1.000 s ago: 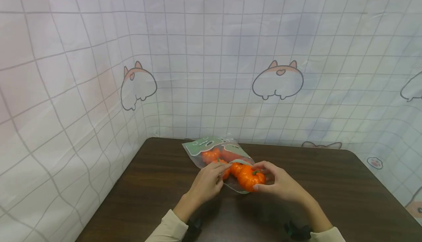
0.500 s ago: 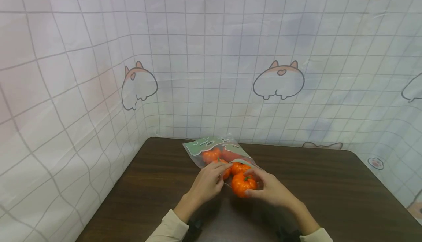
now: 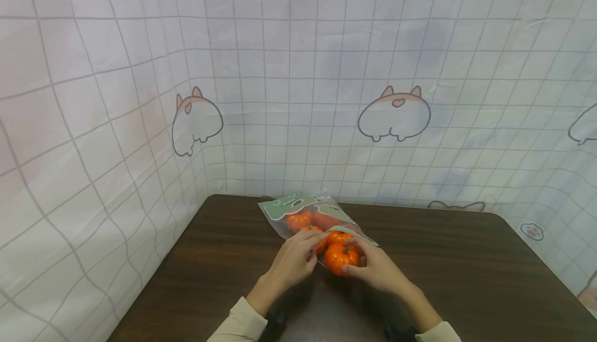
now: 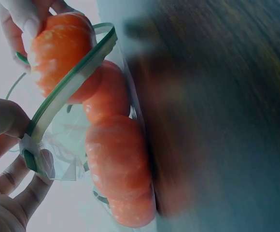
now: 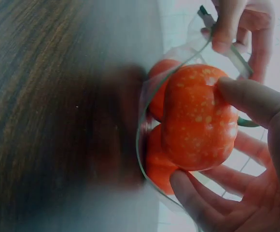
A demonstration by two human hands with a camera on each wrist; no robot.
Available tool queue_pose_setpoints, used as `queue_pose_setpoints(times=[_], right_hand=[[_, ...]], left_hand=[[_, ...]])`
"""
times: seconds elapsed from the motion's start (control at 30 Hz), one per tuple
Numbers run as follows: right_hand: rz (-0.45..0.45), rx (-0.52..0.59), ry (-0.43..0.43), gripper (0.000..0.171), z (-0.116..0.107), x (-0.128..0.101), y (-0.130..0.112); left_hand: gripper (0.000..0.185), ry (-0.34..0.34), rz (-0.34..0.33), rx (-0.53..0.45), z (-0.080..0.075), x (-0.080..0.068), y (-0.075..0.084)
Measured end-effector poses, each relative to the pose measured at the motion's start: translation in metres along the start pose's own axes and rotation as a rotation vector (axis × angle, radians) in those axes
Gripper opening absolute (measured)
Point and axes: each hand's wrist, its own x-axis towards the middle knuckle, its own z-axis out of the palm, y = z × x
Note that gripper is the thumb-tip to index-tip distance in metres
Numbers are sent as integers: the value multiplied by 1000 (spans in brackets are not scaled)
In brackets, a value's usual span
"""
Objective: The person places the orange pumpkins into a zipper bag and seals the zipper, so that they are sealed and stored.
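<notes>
Orange plastic pumpkin gripped by my right hand at clear zip bag mouth, which left hand pinches; dark wood table, corgi-print curtain behind.

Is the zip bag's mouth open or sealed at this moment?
Open. The left hand pinches the zip bag by its green zip strip, which gapes apart around the pumpkin gripped by the right hand.
</notes>
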Motion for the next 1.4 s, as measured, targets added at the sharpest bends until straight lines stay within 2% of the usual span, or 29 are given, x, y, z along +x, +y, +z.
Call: queue_pose_setpoints(times=[0.2,0.5,0.73,1.17,1.4], right_hand=[[25,-88,57,66,6,4,-1],[58,-179,87,65,15,9,-3],[93,-262,140,58,25,14,-3],[221,-347,160,62,33,23,-6],[193,-343,212,69,38,28,-8]], left_hand=[[54,-11,-7,-28,-1,0,1],[54,-27,-17,6,-1,0,2],[58,-30,-4,-10,-1,0,4],[58,-28,14,-6,1,-1,4],[56,-17,23,-14,-1,-1,6]])
